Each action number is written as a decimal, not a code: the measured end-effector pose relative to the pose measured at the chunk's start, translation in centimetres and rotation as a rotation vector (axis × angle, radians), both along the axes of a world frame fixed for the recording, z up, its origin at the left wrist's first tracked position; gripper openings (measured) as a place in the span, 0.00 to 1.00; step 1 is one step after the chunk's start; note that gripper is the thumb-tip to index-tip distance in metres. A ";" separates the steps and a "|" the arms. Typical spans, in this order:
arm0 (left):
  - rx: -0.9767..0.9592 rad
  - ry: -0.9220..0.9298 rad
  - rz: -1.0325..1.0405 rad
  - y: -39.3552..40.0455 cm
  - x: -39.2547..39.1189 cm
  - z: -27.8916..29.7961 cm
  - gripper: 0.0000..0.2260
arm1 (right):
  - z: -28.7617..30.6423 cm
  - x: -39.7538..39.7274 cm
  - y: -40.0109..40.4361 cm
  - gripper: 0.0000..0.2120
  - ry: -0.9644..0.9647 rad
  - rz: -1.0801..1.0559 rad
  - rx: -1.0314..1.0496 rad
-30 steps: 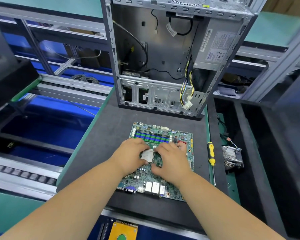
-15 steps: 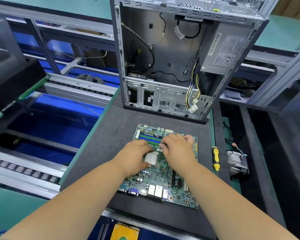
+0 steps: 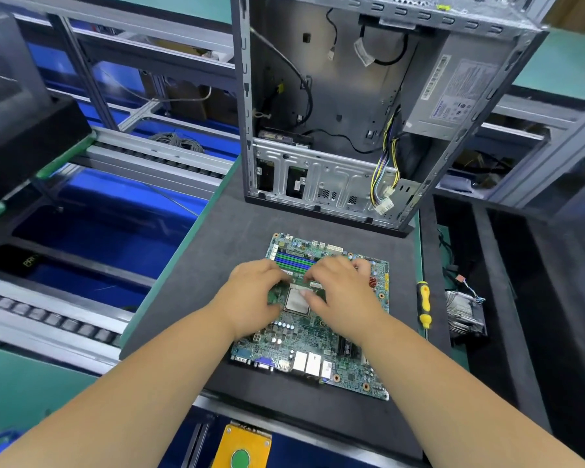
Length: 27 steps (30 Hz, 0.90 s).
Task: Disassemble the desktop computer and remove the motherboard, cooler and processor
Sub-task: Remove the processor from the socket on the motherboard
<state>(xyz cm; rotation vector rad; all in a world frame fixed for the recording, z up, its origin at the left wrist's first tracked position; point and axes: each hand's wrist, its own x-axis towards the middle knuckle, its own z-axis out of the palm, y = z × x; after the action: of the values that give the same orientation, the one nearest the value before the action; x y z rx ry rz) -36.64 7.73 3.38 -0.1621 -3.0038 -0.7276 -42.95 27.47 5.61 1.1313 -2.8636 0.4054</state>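
power supply [image 3: 453,92] label (print unreadable)

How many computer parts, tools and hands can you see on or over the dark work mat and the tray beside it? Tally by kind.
Computer case: 1
Motherboard: 1
Processor: 1
Cooler: 1
Screwdriver: 1
Hands: 2, left hand and right hand
Total: 7

Two bare forearms reach in from the lower edge of the view, with no sleeves, gloves, watch or bands anywhere along them. The left hand [image 3: 254,295] and the right hand [image 3: 343,298] are likewise uncovered, without rings. The fingernails that show are short and plain.
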 end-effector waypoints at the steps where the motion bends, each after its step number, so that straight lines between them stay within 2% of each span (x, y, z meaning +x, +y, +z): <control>1: 0.007 0.017 0.021 -0.2 0.2 -0.2 0.22 | -0.1 0.1 -0.2 0.15 0.009 0.027 0.045; 5: 0.054 -0.003 0.072 -0.1 0.6 -0.7 0.21 | -0.5 0.6 -1.1 0.19 0.014 0.077 0.177; 11: 0.131 -0.026 0.129 0.0 0.3 -1.5 0.21 | -1.0 0.9 -1.8 0.18 0.039 0.090 0.171; 18: 0.354 -0.007 0.137 -0.6 0.5 -3.0 0.21 | -1.1 0.7 -2.4 0.17 -0.057 0.077 0.080; 27: 0.381 -0.026 0.171 -0.5 0.4 -3.1 0.21 | -0.7 -0.1 -2.2 0.16 -0.180 0.055 -0.061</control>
<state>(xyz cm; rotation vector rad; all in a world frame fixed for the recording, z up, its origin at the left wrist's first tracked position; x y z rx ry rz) -36.27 7.20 0.25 0.1175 -2.7864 -1.2622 -43.01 25.23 4.89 1.2244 -2.9524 0.6229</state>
